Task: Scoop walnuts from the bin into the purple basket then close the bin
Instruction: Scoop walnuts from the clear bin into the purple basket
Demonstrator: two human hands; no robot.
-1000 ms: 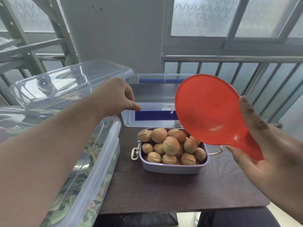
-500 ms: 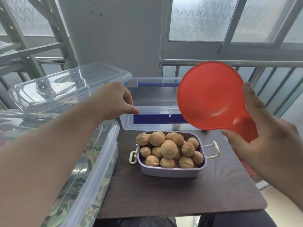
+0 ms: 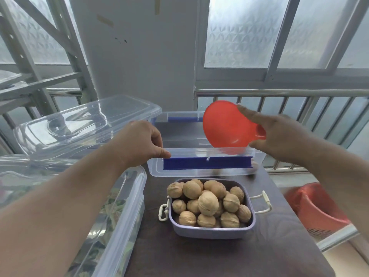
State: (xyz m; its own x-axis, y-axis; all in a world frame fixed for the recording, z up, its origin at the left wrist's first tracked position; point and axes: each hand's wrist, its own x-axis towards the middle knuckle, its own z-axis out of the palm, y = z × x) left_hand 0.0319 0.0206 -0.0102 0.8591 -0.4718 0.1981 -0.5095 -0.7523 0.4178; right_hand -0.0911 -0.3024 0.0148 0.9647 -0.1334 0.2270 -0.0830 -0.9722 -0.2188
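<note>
The purple basket (image 3: pixel 211 230) sits mid-table, heaped with walnuts (image 3: pixel 207 202). Behind it stands the clear bin (image 3: pixel 199 170) with a blue strip along its near rim. My left hand (image 3: pixel 139 144) holds the clear lid (image 3: pixel 87 124) raised above the bin's left side, thumb by the near rim. My right hand (image 3: pixel 277 136) grips the red scoop (image 3: pixel 225 126) by its handle, its bowl tipped over the bin's right part. The bin's inside is mostly hidden.
A long clear box (image 3: pixel 111 222) with leafy contents lies along the table's left edge under my left arm. A red mesh basket (image 3: pixel 317 208) stands on the floor to the right. A metal railing (image 3: pixel 279 92) and windows lie behind the dark table (image 3: pixel 199 256).
My right hand has carried the red scoop forward and down, from in front of me to over the bin. My left hand has stayed on the raised lid.
</note>
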